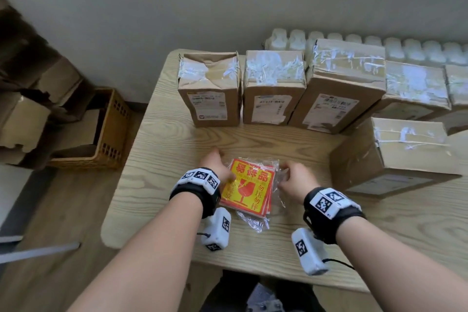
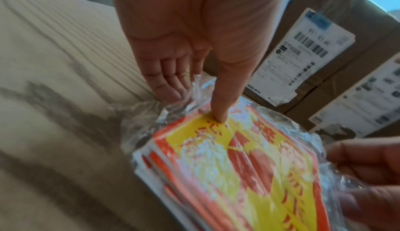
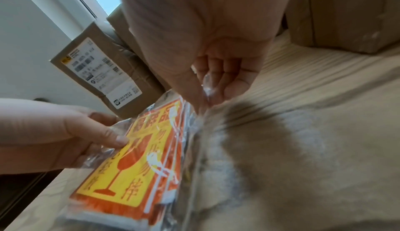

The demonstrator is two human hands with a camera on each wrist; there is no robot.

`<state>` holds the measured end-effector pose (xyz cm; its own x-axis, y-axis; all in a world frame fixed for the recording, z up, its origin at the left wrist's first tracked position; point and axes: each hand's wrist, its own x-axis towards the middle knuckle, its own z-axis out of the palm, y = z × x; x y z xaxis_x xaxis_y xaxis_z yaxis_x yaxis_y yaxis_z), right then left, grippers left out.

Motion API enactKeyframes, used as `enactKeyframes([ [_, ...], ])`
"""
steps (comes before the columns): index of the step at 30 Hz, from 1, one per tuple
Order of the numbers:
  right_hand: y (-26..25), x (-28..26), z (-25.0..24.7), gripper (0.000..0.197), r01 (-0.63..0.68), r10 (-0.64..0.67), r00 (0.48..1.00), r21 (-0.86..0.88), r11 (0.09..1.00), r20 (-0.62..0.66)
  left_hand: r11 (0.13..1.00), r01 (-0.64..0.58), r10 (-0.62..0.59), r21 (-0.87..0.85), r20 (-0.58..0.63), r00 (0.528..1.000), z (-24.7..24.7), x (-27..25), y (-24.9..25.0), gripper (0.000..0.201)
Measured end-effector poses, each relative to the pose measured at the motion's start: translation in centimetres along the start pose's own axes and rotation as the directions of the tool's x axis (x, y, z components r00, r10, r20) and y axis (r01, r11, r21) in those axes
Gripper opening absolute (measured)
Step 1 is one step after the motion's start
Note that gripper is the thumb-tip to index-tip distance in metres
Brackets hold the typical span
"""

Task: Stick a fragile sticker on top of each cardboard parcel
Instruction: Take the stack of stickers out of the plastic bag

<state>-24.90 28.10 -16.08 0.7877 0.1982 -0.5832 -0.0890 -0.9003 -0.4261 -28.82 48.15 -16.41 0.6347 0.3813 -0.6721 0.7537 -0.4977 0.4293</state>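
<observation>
1. My left hand point(image 1: 219, 167) holds the left edge of a stack of fragile stickers point(image 1: 249, 186). In the left wrist view my thumb point(image 2: 223, 101) presses down on the top sheet while the other fingers point(image 2: 171, 84) reach under the wrapper's edge, so the hand pinches the pack.
2. My right hand point(image 1: 295, 182) is at the right side of the pack. In the right wrist view its thumb and fingers point(image 3: 225, 80) pinch a fold of the clear plastic wrapper point(image 1: 255, 221) that encloses the stickers.
3. The pack lies on the light wooden table point(image 1: 174, 159), near its front edge, between my two hands.
4. The top sticker is yellow with an orange-red border. It carries a broken wine-glass symbol and large red Chinese characters; along the top I read 易碎品, and down the right side 勿压勿摔. The column on the left is partly under my hand and I cannot read it whole.
5. Cardboard parcels stand in a row at the back of the table: a left parcel point(image 1: 210, 88), a middle parcel point(image 1: 274, 88), and a taller parcel point(image 1: 339, 88) leaning beside them, with more to the right.
6. Another parcel point(image 1: 395, 157) lies nearer, to the right of my right hand.
7. Each parcel top is sealed with wrinkled clear tape; no parcel top I can see bears a sticker yet.
8. White shipping labels with barcodes face me on the parcel fronts; their print is too small to read.
</observation>
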Motion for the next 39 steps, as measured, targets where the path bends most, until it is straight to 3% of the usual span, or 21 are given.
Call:
enactKeyframes([
  [4, 0.2, -0.7, -1.8, 0.022, 0.049, -0.046, 0.995, 0.037, 0.998, -0.086, 0.986, -0.003, 0.005, -0.165, 0.011, 1.000, -1.4, -0.1, 0.4, 0.076],
  [7, 0.1, -1.4, -3.2, 0.023, 0.108, -0.092, 0.977, 0.078, 0.991, -0.191, 0.975, 0.032, -0.015, -0.218, 0.078, 0.997, -3.2, -0.9, 1.2, 0.053],
  [9, 0.0, -1.8, -4.1, 0.029, 0.159, -0.131, 0.951, 0.080, 0.984, -0.279, 0.989, 0.030, -0.009, -0.143, 0.145, 0.989, -4.2, -1.6, 1.6, 0.042],
  [12, -0.6, -2.6, -4.9, 0.037, 0.287, -0.230, 0.892, 0.095, 0.953, -0.389, 0.998, -0.013, 0.001, 0.061, 0.188, 0.982, -5.0, -2.2, 2.0, 0.041],
  [14, -1.0, -3.3, -5.0, 0.037, 0.375, -0.288, 0.850, 0.121, 0.919, -0.441, 0.983, -0.052, 0.021, 0.176, 0.174, 0.984, -5.2, -2.4, 2.2, 0.034],
  [16, -1.3, -4.0, -5.1, 0.034, 0.403, -0.287, 0.846, 0.188, 0.896, -0.448, 0.971, -0.098, 0.072, 0.217, 0.123, 0.990, -5.2, -2.2, 2.3, 0.030],
  [19, -1.2, -3.9, -5.0, 0.018, 0.319, -0.189, 0.928, 0.423, 0.848, -0.322, 0.958, -0.146, 0.143, 0.246, 0.030, 0.989, -5.4, -1.9, 2.2, 0.024],
  [20, -1.0, -3.7, -5.0, 0.021, 0.257, -0.146, 0.957, 0.497, 0.829, -0.251, 0.956, -0.164, 0.167, 0.244, 0.009, 0.986, -5.5, -1.7, 2.1, 0.021],
  [22, -0.6, -3.3, -4.9, 0.033, 0.060, -0.024, 0.998, 0.610, 0.790, -0.066, 0.950, -0.188, 0.195, 0.247, -0.005, 0.981, -5.6, -1.5, 2.1, 0.025],
  [25, -0.3, -3.5, -4.8, 0.058, -0.168, 0.073, 0.983, 0.683, 0.711, 0.167, 0.939, -0.212, 0.226, 0.270, -0.020, 0.974, -5.8, -1.4, 2.1, 0.037],
  [29, -0.6, -3.6, -5.2, 0.050, -0.098, 0.097, 0.994, 0.809, 0.580, 0.051, 0.890, -0.250, 0.281, 0.382, -0.027, 0.959, -5.8, -1.4, 2.1, 0.041],
  [31, -0.9, -3.5, -5.5, 0.052, -0.152, 0.095, 0.988, 0.835, 0.529, 0.119, 0.869, -0.267, 0.301, 0.416, -0.017, 0.954, -5.6, -1.5, 2.0, 0.045],
  [33, -1.2, -3.4, -5.7, 0.055, -0.195, 0.090, 0.980, 0.782, 0.592, 0.176, 0.861, -0.286, 0.320, 0.420, -0.011, 0.947, -5.5, -1.7, 2.2, 0.049],
  [36, -1.9, -3.8, -5.3, 0.060, -0.222, 0.120, 0.970, 0.562, 0.797, 0.214, 0.853, -0.320, 0.355, 0.411, -0.008, 0.935, -5.5, -1.8, 2.4, 0.054],
  [39, -2.5, -4.1, -4.4, 0.069, -0.274, 0.127, 0.930, 0.420, 0.865, 0.345, 0.845, -0.358, 0.392, 0.399, -0.006, 0.920, -5.5, -1.6, 2.8, 0.055],
])
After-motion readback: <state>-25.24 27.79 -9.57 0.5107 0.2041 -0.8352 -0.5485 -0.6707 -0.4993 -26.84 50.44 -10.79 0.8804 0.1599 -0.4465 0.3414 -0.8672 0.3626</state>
